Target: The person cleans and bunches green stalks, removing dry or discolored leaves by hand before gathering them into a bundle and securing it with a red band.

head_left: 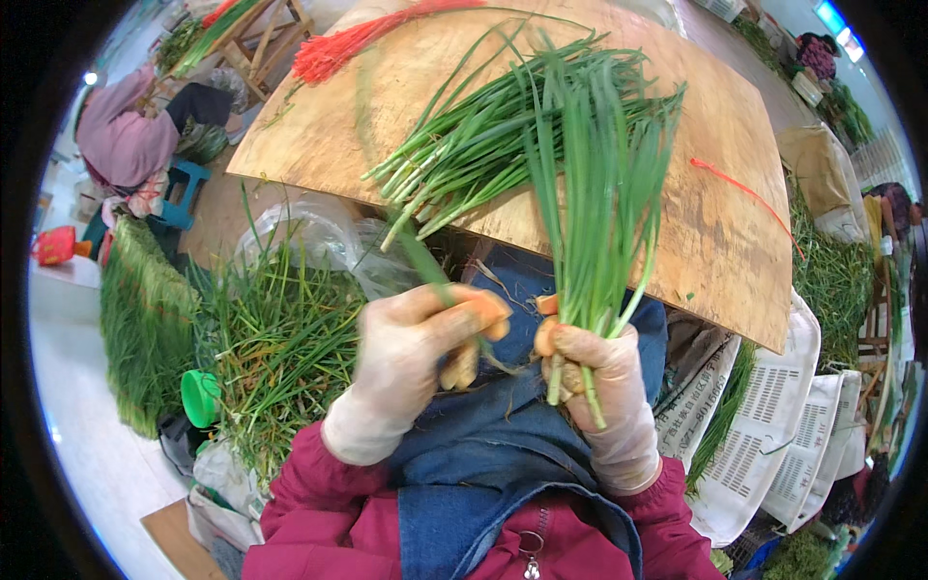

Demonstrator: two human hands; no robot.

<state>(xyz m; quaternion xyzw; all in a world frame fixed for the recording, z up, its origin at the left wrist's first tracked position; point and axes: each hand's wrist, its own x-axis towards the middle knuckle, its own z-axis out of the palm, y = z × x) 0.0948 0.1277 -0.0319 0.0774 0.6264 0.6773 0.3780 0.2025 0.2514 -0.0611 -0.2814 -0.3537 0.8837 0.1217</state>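
Note:
My right hand [604, 377], in a thin whitish glove with orange covers on the fingers, is closed around the lower stalks of a bunch of garlic chives [604, 193]. The bunch stands upright, its leaves fanning out over the board's near edge. Left of it my left hand [411, 333], gloved the same way, is closed with its fingers curled. A blurred green leaf [422, 261] sticks up from between its thumb and fingers. Beyond both hands, a loose pile of garlic chives [483, 140] lies on the wooden board [720, 246], its pale stalk ends toward me.
A bundle of red ties [358, 43] lies at the board's far left; a single red tie [739, 188] is at its right. Loose leaves [280, 343] heap up at my left beside a green cup [200, 398]. White printed sacks [749, 440] stand at right. Another person [126, 130] sits far left.

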